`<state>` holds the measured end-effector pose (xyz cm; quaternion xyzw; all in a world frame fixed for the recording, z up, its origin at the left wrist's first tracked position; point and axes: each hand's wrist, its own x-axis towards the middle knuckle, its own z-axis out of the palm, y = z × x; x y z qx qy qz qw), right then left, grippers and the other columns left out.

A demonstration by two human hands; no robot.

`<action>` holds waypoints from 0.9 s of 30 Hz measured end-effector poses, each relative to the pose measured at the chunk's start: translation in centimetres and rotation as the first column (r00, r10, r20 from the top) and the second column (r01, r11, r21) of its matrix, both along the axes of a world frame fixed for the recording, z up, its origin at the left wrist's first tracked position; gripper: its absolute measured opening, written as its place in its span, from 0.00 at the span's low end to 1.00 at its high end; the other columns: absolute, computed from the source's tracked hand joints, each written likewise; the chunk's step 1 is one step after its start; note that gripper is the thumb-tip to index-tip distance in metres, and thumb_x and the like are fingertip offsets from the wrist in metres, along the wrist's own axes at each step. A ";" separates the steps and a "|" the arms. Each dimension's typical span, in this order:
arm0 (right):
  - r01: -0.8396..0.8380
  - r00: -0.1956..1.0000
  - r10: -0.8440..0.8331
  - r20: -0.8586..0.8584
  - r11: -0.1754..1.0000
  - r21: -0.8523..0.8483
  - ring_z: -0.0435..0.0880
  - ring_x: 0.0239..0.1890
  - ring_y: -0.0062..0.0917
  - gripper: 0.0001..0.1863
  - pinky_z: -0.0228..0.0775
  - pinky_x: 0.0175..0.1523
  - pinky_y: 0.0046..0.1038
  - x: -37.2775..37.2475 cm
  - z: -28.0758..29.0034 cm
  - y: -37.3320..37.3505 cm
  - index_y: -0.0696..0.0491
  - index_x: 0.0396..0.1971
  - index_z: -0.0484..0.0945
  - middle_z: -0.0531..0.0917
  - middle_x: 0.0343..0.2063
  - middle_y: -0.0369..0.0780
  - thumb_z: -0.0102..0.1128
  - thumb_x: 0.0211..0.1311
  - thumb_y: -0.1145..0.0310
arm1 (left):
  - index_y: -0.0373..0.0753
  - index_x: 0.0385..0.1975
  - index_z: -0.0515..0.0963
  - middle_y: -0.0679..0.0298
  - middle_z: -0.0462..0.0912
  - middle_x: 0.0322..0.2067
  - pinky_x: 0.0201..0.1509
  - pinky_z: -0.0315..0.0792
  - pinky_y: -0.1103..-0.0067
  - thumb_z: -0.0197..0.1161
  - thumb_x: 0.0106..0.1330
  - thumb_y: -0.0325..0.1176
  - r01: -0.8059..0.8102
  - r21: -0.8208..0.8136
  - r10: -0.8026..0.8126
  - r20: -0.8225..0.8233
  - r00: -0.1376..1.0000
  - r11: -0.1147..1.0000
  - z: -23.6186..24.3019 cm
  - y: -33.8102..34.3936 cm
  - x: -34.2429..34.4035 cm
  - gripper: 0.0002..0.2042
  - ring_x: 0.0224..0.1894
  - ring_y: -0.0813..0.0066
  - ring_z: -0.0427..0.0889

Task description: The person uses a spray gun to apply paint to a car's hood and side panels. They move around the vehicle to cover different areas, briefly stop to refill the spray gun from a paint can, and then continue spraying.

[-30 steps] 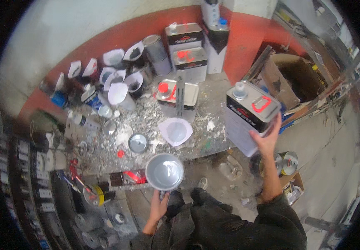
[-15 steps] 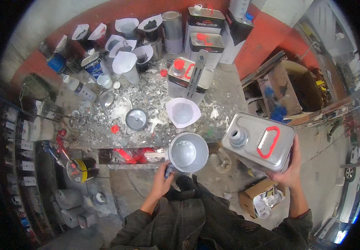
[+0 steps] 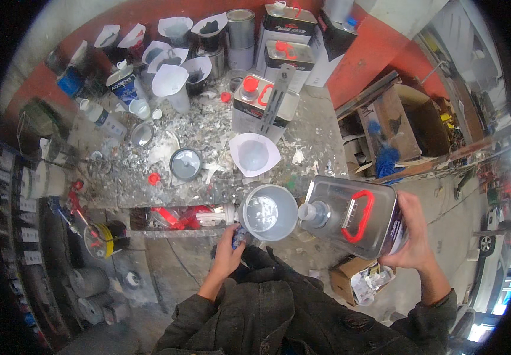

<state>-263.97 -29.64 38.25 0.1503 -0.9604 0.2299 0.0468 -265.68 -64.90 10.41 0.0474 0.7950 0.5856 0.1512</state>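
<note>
My left hand is closed around the handle of a light grey plastic cup. The cup is held just in front of the bench edge, with a little clear-looking or pale liquid at its bottom. A rectangular metal can with a red carry handle rests in the grip of my right hand at its far end. The can is tipped to the left, its uncapped spout close to the cup's right rim. No stream shows between them.
On the paint-spattered bench stand a paper-lined cup, a can with a steel ruler against it, and a round tin. Several paper-lined cups and cans line the back. A cardboard box of waste sits on the floor.
The metal can has moved left and tipped over, bringing its spout beside the cup's rim. My left hand keeps the cup almost in the same place. The view has shifted slightly.
</note>
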 end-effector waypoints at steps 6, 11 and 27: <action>-0.056 0.998 0.054 0.026 0.995 0.078 0.70 0.52 0.47 0.59 0.64 0.55 0.42 -1.0 1.2 -1.0 0.51 0.63 0.60 0.68 0.53 0.51 0.74 0.16 0.63 | 0.34 0.53 0.66 0.46 0.74 0.46 0.55 0.66 0.67 0.58 0.59 0.27 -0.001 -0.009 0.000 -0.020 1.000 1.000 -0.3 0.0 0.0 0.21 0.51 0.48 0.73; -0.047 0.998 0.043 0.041 0.994 0.103 0.70 0.52 0.47 0.56 0.65 0.54 0.43 -1.5 1.7 -1.8 0.52 0.60 0.65 0.68 0.52 0.51 0.72 0.15 0.64 | 0.34 0.53 0.66 0.47 0.74 0.46 0.54 0.66 0.68 0.58 0.58 0.26 -0.002 -0.021 0.002 -0.005 1.000 1.000 0.0 0.0 0.0 0.21 0.51 0.48 0.73; -0.071 0.994 0.056 0.092 0.982 0.173 0.70 0.51 0.47 0.55 0.64 0.54 0.43 -1.8 3.3 -2.8 0.49 0.61 0.65 0.69 0.52 0.51 0.73 0.16 0.64 | 0.33 0.54 0.65 0.47 0.73 0.49 0.56 0.65 0.69 0.58 0.58 0.26 0.014 -0.011 -0.014 0.044 0.999 1.000 -0.6 0.2 0.1 0.22 0.53 0.49 0.72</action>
